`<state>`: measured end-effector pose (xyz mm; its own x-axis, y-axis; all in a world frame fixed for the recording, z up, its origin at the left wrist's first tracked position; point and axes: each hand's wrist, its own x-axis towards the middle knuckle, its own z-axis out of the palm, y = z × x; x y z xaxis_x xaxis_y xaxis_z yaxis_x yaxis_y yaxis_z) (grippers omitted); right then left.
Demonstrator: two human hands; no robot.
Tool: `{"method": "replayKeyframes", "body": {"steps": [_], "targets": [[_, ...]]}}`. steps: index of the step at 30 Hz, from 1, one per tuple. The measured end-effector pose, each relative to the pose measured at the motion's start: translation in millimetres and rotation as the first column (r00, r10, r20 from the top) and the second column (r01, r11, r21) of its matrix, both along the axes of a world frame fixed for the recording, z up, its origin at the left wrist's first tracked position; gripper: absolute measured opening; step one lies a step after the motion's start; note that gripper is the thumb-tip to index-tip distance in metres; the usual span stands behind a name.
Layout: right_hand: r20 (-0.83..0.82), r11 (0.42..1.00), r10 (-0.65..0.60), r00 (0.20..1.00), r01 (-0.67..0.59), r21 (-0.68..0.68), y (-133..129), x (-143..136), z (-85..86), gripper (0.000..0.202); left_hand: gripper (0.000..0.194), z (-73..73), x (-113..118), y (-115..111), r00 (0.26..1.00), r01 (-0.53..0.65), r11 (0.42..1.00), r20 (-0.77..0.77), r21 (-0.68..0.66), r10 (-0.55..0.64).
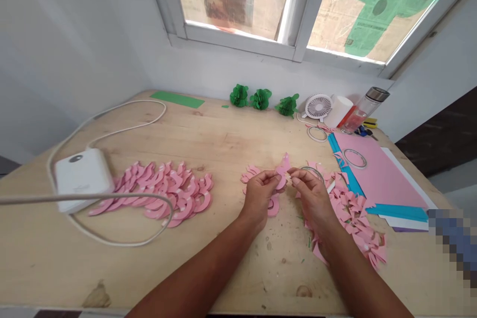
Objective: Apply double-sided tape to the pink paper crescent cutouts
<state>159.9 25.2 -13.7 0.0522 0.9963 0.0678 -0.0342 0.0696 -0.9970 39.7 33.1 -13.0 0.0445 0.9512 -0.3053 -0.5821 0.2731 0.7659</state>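
Note:
My left hand [263, 191] pinches a curved pink paper cutout [282, 179] between thumb and fingers above the table's middle. Close to its right edge, my right hand [309, 186] has thumb and fingertips closed; whatever they hold, if anything, is too small to make out. Under and behind my left hand lie several more pink paper pieces [274, 206], partly hidden. A heap of torn pink paper scraps [354, 218] spreads beside and beneath my right forearm. To the left, many curved pink cutouts [182, 191] with pale patches lie overlapping in rows.
A white power device [84, 176] with a looping cable [122, 243] sits at left. Green paper ornaments [261, 99], a small fan [318, 107] and a bottle [367, 109] line the back. Pink sheets [387, 174] and tape rolls [355, 158] lie at right.

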Motion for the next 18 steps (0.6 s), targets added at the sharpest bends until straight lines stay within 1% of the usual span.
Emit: {"method": "replayKeyframes", "body": {"steps": [4,6,10,13,18], "targets": [[-0.038,0.999,0.019,0.999,-0.021,-0.05,-4.0,-5.8,5.8,0.015,0.023,0.6,0.0,-1.4,1.0,0.003,1.0,0.002,0.015,-0.003],[-0.028,0.998,0.019,0.999,-0.021,-0.061,-5.4,-7.3,8.0,0.014,0.022,1.0,-0.4,-1.8,1.0,0.002,1.0,0.01,0.021,-0.002],[0.012,0.999,0.035,0.999,-0.035,-0.029,-5.5,-6.7,7.7,0.013,0.02,2.5,-2.1,-1.2,0.999,-0.008,1.0,0.044,0.024,0.007],[0.012,0.999,0.048,0.999,-0.048,-0.004,-5.0,-6.1,6.0,0.015,0.018,4.3,-3.1,-0.7,0.997,-0.017,1.0,0.076,0.003,0.017],[0.027,0.999,0.053,0.998,-0.053,-0.002,-5.7,-6.8,7.4,0.017,0.015,7.9,-3.9,-1.2,0.993,-0.015,1.0,0.114,-0.016,0.017]]}}
